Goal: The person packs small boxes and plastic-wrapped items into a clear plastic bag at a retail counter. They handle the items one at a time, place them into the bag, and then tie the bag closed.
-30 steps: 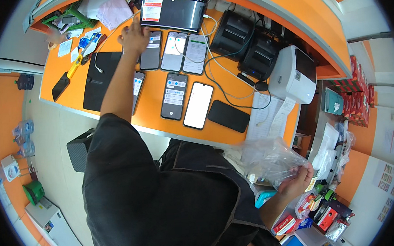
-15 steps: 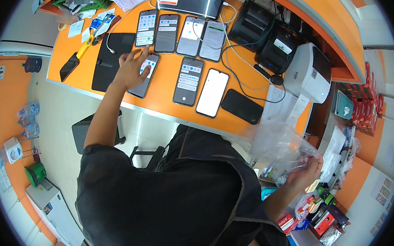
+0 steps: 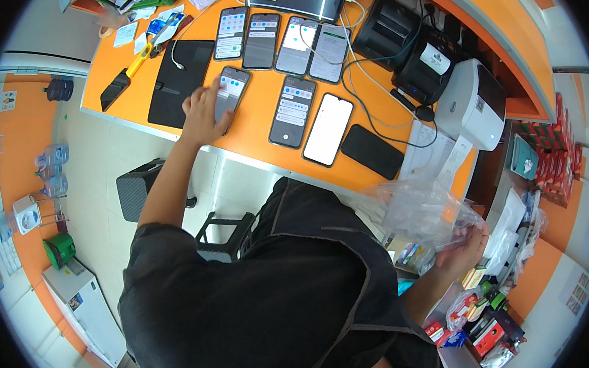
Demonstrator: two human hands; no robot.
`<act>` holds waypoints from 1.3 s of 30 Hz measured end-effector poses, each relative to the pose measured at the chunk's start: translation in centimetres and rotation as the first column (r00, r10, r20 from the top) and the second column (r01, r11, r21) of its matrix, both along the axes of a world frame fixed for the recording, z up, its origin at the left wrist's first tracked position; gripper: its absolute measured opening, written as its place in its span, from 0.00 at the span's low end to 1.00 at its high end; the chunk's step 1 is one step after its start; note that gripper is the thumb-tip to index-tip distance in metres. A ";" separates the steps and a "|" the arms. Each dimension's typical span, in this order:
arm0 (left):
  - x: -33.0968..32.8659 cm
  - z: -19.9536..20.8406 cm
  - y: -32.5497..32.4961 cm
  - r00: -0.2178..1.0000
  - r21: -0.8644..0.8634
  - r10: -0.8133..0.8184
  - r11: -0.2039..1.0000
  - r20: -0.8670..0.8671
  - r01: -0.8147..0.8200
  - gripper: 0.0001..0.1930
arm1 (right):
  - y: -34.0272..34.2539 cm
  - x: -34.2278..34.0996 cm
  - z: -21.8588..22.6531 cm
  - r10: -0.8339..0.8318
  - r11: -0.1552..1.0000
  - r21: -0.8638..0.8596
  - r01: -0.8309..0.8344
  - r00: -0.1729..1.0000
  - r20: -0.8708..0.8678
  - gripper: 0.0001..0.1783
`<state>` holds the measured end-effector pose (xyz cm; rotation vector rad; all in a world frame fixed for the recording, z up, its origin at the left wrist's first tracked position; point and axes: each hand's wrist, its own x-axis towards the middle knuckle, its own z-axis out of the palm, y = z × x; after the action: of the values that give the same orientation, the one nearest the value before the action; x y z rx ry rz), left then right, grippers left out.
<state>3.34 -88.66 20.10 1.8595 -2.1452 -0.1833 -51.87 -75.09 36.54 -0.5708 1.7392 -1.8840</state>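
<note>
Left hand: I see the left hand (image 3: 204, 114) laid flat, fingers spread loosely, on the lit smartphone with a pale screen (image 3: 228, 97); it holds nothing.
Lit smartphone: lies flat on the curved orange surface (image 3: 258, 135), near its front edge, at about 11 o'clock in my view.
Right hand: the right hand (image 3: 461, 246), low at 4 o'clock and off the surface, is closed on the crumpled clear plastic bag (image 3: 421, 211), gripping its lower edge.
Bag: hangs in the air beside the surface's right end; contents too blurred for me to tell.
Neighbours at 9 o'clock of the phone: a flat black rectangular pad (image 3: 179, 80), just beside it.
Neighbours at 3 o'clock: a dark smartphone with a list on its screen (image 3: 293, 111), then a white-screened smartphone (image 3: 328, 128), then a black smartphone with a dark screen (image 3: 372, 151).
At 12 o'clock: a row of four lit smartphones (image 3: 279, 38).
Far right: a white boxy label printer (image 3: 473, 104).
</note>
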 end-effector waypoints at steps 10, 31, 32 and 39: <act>-7.4 -0.5 -17.5 0.994 -0.064 -0.110 0.992 0.002 0.110 0.46 | 0.0 0.0 -0.6 0.042 0.997 0.060 -0.039 0.998 -0.042 0.07; -8.6 1.5 -12.2 0.936 0.019 -0.334 0.941 -0.115 0.338 0.48 | 1.4 0.9 -0.8 -0.048 0.999 0.015 0.048 0.999 -0.005 0.07; -8.5 2.8 -10.0 0.926 0.087 -0.355 0.926 -0.129 0.368 0.48 | 1.6 0.6 -0.9 -0.033 0.999 0.016 0.033 0.999 -0.009 0.07; -8.9 3.0 -2.1 0.919 0.105 -0.373 0.916 -0.131 0.387 0.47 | 1.1 0.8 -1.1 -0.041 0.998 0.038 0.040 0.999 0.027 0.06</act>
<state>-5.56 -90.73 23.14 1.4320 -2.4468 -0.5056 -51.03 -73.96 35.46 -0.4967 1.7777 -1.8734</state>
